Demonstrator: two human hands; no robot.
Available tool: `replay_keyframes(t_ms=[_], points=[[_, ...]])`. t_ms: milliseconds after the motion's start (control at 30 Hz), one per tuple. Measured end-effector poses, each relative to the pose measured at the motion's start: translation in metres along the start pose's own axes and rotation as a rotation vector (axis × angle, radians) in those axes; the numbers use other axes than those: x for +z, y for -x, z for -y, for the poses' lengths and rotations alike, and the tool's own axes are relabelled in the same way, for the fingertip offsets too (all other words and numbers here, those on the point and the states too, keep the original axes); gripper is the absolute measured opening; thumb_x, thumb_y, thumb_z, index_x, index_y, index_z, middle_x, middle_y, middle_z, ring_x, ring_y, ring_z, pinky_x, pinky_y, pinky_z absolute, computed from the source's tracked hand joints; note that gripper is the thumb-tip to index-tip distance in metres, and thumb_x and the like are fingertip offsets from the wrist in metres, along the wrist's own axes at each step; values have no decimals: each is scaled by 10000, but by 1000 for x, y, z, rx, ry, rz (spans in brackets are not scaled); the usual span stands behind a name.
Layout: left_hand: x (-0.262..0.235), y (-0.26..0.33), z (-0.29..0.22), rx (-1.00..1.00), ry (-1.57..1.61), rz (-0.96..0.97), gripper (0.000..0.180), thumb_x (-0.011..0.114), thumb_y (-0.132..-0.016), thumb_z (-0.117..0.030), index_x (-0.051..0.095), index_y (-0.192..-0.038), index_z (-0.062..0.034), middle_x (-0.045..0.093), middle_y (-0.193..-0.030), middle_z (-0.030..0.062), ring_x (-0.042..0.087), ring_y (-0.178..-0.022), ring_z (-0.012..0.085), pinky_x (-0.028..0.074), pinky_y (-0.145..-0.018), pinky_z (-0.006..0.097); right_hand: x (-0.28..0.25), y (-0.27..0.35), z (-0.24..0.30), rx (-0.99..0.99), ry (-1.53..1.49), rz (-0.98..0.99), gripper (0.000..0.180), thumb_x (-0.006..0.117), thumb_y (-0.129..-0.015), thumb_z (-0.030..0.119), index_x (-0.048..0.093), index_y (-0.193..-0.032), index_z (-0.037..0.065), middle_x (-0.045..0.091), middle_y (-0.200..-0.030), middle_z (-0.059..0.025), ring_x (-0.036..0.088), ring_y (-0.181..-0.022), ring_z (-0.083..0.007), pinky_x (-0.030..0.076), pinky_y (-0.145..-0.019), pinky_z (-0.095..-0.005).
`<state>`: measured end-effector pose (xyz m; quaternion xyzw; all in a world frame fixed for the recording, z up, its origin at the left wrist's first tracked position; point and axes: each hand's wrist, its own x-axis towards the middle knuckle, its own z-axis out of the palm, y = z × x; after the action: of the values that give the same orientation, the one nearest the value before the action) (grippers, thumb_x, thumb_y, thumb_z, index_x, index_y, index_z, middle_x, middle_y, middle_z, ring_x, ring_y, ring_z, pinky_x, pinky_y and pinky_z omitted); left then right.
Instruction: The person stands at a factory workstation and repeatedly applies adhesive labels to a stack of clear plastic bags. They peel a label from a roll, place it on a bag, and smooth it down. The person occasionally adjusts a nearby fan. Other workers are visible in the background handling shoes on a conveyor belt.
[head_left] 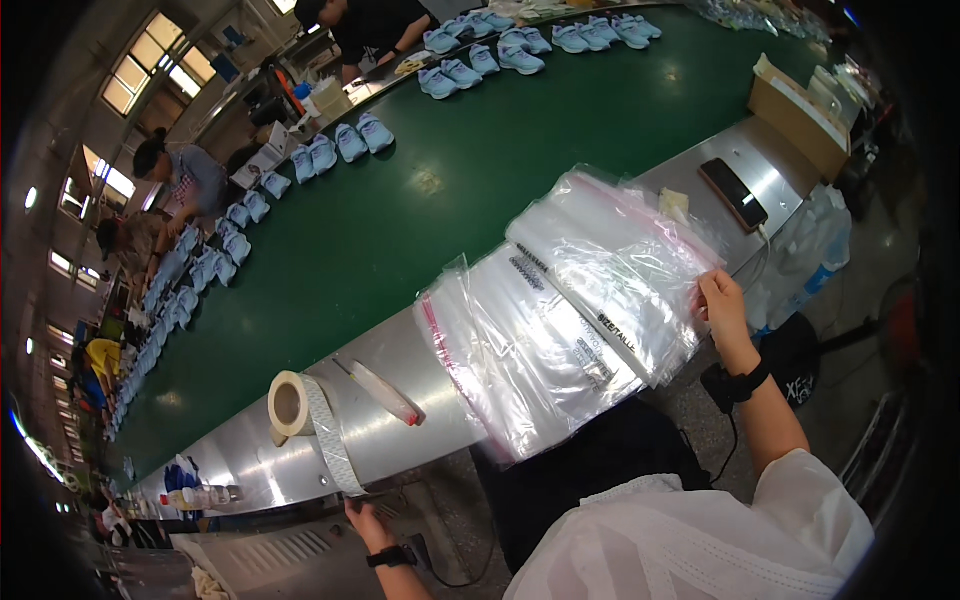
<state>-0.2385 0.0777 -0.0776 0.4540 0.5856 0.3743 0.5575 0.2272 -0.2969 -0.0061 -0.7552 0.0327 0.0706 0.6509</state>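
My right hand (pixel 722 305) pinches the near edge of a stack of clear plastic bags (pixel 620 270) with red sealing strips, lying on the metal ledge (pixel 400 440) beside a green conveyor belt (pixel 420 190). A second stack of the same bags (pixel 520 350) lies just left of it, overhanging the ledge. My left hand (pixel 365 520) is low at the ledge's near edge, holding the free end of a strip of white labels (pixel 335 455) that runs from a roll (pixel 290 403) standing on the ledge.
Many light blue shoes (pixel 350 140) line the far edge of the belt, where other people work. A black phone (pixel 733 194) and a cardboard box (pixel 800 120) sit on the ledge to the right. A small clear packet (pixel 385 393) lies by the roll.
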Motion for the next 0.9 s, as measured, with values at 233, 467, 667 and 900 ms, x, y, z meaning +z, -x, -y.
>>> replay_keyframes(t_ms=[233,467,667,900], points=[[-3,-9,21,47,-496,383,177,603,-783,-121,634,-873,28,623,-816,40,546,-768,127,417,-695,273,48,53,45,-734,282,-149,165,473,-851,-1,533,-1002,19,504,-1104,-88,488,-1004,-179,385,-830,-273],[61,93,-56,-339,180,780,215,473,-925,-119,533,-1073,26,636,-902,78,628,-723,137,532,-638,286,137,154,59,-326,238,1233,166,539,-852,86,567,-992,1,597,-938,-97,582,-836,-194,459,-736,-304],[87,112,-91,-238,416,666,242,454,-936,-122,488,-1133,15,625,-925,84,629,-767,142,537,-677,286,196,194,25,-423,148,1610,186,548,-865,183,574,-933,13,614,-839,-117,592,-769,-243,454,-704,-328],[86,96,-79,-160,196,487,300,504,-905,-98,468,-1175,27,558,-1017,70,575,-871,148,489,-760,258,178,188,28,-133,153,1615,144,537,-862,140,556,-892,0,583,-733,-77,540,-679,-137,436,-640,-285]])
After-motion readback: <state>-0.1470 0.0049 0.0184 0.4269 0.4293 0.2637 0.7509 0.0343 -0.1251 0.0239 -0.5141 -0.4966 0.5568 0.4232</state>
